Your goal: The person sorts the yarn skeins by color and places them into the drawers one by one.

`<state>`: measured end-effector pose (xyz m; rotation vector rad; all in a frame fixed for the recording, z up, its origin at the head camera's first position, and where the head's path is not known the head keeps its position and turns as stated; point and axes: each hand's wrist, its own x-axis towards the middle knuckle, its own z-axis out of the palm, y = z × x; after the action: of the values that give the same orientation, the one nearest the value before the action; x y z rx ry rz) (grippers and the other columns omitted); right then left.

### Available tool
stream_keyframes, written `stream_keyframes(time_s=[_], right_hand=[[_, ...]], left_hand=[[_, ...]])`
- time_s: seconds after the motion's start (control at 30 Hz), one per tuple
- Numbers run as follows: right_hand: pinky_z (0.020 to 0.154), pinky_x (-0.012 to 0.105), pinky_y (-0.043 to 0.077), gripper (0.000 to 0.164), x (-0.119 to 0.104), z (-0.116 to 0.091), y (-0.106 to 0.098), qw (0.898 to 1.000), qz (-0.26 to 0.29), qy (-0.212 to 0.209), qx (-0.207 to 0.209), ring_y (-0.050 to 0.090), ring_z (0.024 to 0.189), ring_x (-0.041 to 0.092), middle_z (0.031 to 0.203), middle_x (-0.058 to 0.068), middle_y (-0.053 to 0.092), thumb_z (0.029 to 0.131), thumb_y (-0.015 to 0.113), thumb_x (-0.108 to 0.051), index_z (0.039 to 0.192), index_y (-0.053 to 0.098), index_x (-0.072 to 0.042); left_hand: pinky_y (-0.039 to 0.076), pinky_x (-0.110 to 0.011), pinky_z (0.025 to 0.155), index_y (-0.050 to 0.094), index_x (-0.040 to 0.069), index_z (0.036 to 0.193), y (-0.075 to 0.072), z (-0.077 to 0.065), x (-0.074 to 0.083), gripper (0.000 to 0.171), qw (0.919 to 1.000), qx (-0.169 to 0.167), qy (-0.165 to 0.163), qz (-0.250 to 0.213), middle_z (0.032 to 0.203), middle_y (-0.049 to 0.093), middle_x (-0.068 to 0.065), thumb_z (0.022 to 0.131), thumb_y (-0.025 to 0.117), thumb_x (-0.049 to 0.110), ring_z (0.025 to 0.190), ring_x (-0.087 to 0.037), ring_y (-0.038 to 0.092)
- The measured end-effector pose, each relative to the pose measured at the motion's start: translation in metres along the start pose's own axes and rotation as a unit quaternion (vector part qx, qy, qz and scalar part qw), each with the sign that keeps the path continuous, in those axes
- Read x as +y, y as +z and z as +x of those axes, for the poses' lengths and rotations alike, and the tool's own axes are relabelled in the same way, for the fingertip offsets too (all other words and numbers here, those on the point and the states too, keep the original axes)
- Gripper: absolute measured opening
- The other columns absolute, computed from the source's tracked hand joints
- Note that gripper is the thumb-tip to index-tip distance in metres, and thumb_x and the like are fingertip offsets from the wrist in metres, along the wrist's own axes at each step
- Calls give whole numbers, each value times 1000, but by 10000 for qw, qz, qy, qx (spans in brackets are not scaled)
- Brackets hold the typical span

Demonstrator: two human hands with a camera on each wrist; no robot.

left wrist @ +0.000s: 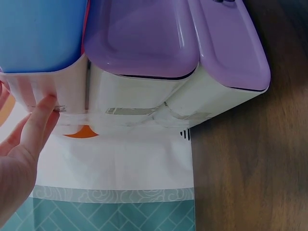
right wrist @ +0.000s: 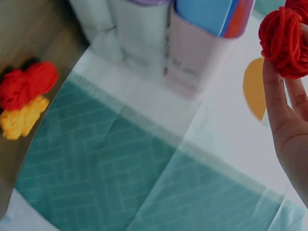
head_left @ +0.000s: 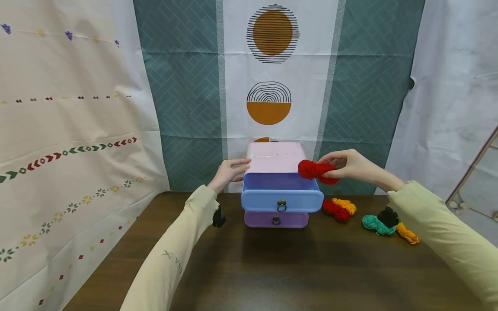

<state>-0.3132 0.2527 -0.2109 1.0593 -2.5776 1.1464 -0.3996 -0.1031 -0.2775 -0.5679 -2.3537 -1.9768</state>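
A small drawer cabinet (head_left: 277,156) with a pale pink top stands at the back of the table. Its blue drawer (head_left: 268,201) is pulled out, above a purple drawer (head_left: 260,220). My left hand (head_left: 229,172) steadies the cabinet, its extended fingers (left wrist: 41,118) against the side wall beside the blue drawer. My right hand (head_left: 346,166) pinches a skein of red yarn (head_left: 311,169) between thumb and fingers, over the right side of the blue drawer. In the right wrist view the red yarn (right wrist: 284,45) sits at the fingertips.
Right of the cabinet lie another red yarn skein (head_left: 337,211) and a yellow one (head_left: 345,204). Farther right are teal yarn (head_left: 377,225), black yarn (head_left: 388,217) and more yellow yarn (head_left: 407,233). A patterned cloth (head_left: 183,108) hangs close behind the cabinet.
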Motion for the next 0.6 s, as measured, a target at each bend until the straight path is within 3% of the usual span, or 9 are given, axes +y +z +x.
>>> stream_keyframes(time_s=[0.6], right_hand=[[70,33,51,30,-34,64,46,9984,-275,-265,-419,57,82,22,95,4,64,78,72,-10,107,66,-5]], left_hand=[[52,-32,72,62,8,119,2,0,0,34,10000,14,43,13,117,56,-7,87,63,19,96,-20,58]])
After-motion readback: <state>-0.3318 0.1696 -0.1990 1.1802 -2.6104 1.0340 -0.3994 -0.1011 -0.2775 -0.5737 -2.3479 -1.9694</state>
